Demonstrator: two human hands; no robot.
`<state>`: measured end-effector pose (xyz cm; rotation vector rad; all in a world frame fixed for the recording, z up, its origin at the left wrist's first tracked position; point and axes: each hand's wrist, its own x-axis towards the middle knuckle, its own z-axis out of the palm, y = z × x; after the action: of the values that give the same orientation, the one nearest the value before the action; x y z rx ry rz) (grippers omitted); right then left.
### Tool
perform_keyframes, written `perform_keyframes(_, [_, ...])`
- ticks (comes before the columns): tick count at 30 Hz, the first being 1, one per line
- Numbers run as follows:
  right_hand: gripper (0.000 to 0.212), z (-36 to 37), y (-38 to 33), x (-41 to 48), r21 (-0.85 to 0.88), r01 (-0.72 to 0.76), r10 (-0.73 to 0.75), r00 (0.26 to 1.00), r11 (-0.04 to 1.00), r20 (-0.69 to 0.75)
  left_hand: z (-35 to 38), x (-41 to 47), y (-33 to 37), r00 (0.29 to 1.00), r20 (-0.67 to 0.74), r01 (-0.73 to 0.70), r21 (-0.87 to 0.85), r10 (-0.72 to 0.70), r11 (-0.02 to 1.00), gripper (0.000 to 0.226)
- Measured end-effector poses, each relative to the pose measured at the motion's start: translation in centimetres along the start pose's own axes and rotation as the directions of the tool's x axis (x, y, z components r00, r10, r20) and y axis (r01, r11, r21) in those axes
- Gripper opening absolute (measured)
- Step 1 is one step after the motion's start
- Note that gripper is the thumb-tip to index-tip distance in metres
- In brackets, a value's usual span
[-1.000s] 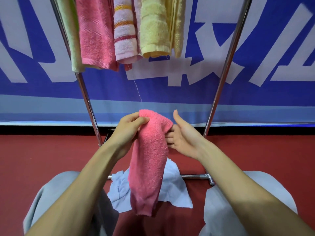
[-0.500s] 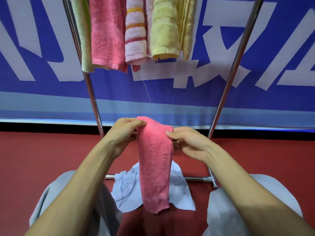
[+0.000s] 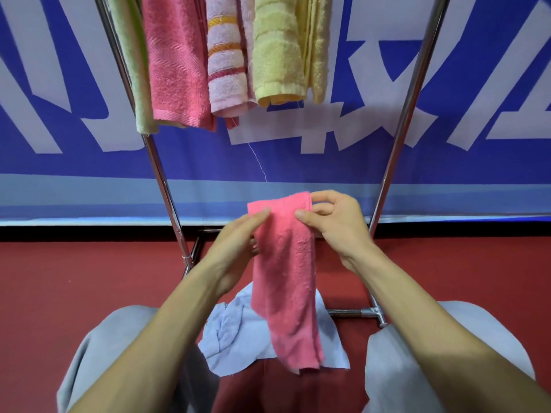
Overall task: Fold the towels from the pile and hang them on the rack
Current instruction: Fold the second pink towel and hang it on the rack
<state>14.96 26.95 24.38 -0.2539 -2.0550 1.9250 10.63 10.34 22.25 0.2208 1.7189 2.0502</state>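
Note:
A folded pink towel [image 3: 286, 281] hangs down in front of me between both hands. My left hand [image 3: 235, 242] pinches its upper left edge with thumb and fingers. My right hand [image 3: 337, 225] pinches the upper right corner, thumb in front, fingers curled behind. Below it a light blue towel [image 3: 235, 338] lies crumpled on the red floor between my knees. The metal rack [image 3: 399, 138] stands ahead, its two slanted posts framing the hands. Several towels hang from it at the top: green [image 3: 134, 70], pink [image 3: 176, 64], striped pink [image 3: 226, 55] and yellow [image 3: 280, 49].
A blue and white banner [image 3: 447, 99] covers the wall behind the rack. The rack's low crossbar [image 3: 357, 312] runs along the red floor [image 3: 74, 278] just past the blue towel. My grey-trousered knees [image 3: 417, 353] flank the pile.
The towel's top has been raised and spread flatter. My right hand went from an open palm to pinching the right corner; my left hand shifted to the left edge.

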Motion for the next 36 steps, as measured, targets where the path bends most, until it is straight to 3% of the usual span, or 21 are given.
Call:
perform_keyframes(3, [0.04, -0.6, -0.3, 0.2, 0.116, -0.049, 0.056, 0.997, 0.992, -0.055, 1.2, -0.4, -1.4, 0.999, 0.043, 0.013, 0.081, -0.017, 0.997, 0.034])
perform_keyframes(6, [0.032, -1.5, -0.3, 0.3, 0.07, -0.066, 0.069, 0.996, 0.995, -0.055, 1.7, -0.4, -2.1, 0.998, 0.009, -0.059, 0.148, 0.058, 0.987, 0.025])
perform_keyframes(9, [0.025, -2.4, -0.7, 0.0, 0.079, -0.064, 0.068, 0.996, 0.995, -0.055, 2.1, -0.1, -1.9, 0.994, 0.008, -0.109, 0.097, 0.108, 0.989, 0.02])
perform_keyframes(14, [0.02, -3.9, -0.9, -0.4, 0.208, -0.072, 0.094, 0.991, 0.975, -0.097, 3.5, 0.1, -2.0, 0.985, 0.14, -0.112, 0.06, 0.103, 0.992, 0.033])
perform_keyframes(16, [0.019, -4.5, -1.0, -0.6, 0.297, -0.101, 0.147, 0.979, 0.95, -0.138, 4.1, 0.4, -2.3, 0.983, 0.172, -0.095, 0.147, 0.069, 0.985, 0.04])
perform_keyframes(22, [0.015, -6.8, -1.8, -1.1, 0.391, -0.108, 0.204, 0.956, 0.914, -0.212, 5.3, 0.4, -0.4, 0.988, 0.133, -0.107, 0.229, 0.078, 0.968, 0.024])
perform_keyframes(28, [0.012, -9.1, -3.9, -1.3, 0.156, -0.152, 0.178, 0.969, 0.976, -0.171, 7.2, 1.1, 4.7, 0.975, 0.172, -0.187, 0.298, 0.14, 0.936, 0.016])
perform_keyframes(31, [0.009, -10.8, -5.9, -1.4, -0.212, -0.124, 0.102, 0.989, 0.969, -0.111, 8.5, 1.3, 7.5, 0.963, 0.204, -0.238, 0.337, 0.176, 0.911, 0.015])
perform_keyframes(33, [0.011, -11.5, -7.2, -1.2, -0.506, -0.029, -0.024, 0.995, 0.862, -0.098, 9.5, 1.2, 9.2, 0.951, 0.247, -0.269, 0.372, 0.185, 0.888, 0.015])
perform_keyframes(34, [0.008, -11.5, -8.0, -1.2, -0.558, 0.023, -0.087, 0.992, 0.829, -0.088, 10.0, 1.1, 10.0, 0.945, 0.269, -0.284, 0.386, 0.187, 0.878, 0.017])
perform_keyframes(36, [0.009, -11.2, -9.7, -1.0, -0.479, 0.128, -0.158, 0.987, 0.869, -0.023, 10.9, 0.7, 11.6, 0.927, 0.326, -0.31, 0.396, 0.183, 0.865, 0.019])
